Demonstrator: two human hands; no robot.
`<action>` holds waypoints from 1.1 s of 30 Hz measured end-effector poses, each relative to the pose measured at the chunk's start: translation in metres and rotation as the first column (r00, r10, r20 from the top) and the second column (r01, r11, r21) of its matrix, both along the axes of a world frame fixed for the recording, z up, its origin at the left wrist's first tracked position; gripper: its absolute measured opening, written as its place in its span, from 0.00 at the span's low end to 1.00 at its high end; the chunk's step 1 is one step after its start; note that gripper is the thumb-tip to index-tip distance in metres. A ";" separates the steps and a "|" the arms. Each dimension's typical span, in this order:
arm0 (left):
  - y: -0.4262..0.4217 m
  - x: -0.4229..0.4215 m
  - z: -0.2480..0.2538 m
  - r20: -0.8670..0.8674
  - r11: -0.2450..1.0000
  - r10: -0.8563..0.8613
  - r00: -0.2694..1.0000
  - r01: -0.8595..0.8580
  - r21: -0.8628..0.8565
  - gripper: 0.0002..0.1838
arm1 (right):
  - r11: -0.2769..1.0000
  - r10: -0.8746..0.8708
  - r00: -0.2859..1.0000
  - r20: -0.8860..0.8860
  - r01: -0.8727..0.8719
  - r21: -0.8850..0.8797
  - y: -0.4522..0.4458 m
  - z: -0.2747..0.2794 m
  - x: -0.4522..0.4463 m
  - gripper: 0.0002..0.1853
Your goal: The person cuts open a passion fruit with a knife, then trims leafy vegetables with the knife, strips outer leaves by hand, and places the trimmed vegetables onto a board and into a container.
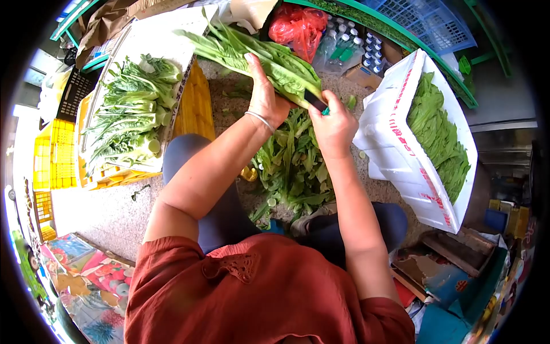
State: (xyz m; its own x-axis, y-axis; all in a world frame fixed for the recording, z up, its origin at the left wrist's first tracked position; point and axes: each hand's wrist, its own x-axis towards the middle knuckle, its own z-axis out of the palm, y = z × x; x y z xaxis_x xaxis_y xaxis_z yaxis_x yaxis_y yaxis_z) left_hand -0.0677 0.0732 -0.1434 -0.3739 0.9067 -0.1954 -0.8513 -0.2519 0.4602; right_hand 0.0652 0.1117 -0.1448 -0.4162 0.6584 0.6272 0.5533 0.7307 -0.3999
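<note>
**As your left hand (268, 101) holds the bunch of greens (269, 60), its stem end points at your right hand (334, 122)**

At your far left stand yellow crates (62, 150). Next to them, stalks of greens (134, 112) lie stacked on a white board (156, 35), their pale cut ends turned mostly towards you.

Between that stack and the middle, your left hand, a bangle (262, 122) at its wrist, has the bunch raised above the floor (146, 198). Your thumb is closed along the bunch's near side; your other fingers are hidden by the leaves, so you cannot tell how they lie.

The relation that counts is the bunch's long axis: it slants from leaf tips at the upper left down to the stem end at the lower right, straight towards your right hand, which is nearer that end. Your left hand is nearer the middle.

Below the bunch, loose leaves (295, 163) lie heaped between your legs. At the stem end, your right hand is curled tightly around what looks like a knife (315, 101), dark with some green, set across the stem.

Farthest right, a white foam box (394, 131) leans towards you, holding more leaves (440, 140).
</note>
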 end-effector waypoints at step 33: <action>0.005 0.002 0.005 0.075 0.990 -0.140 0.987 0.138 0.037 0.45 | 0.793 0.223 0.804 -0.551 -0.478 -0.377 -0.009 -0.002 0.028 0.28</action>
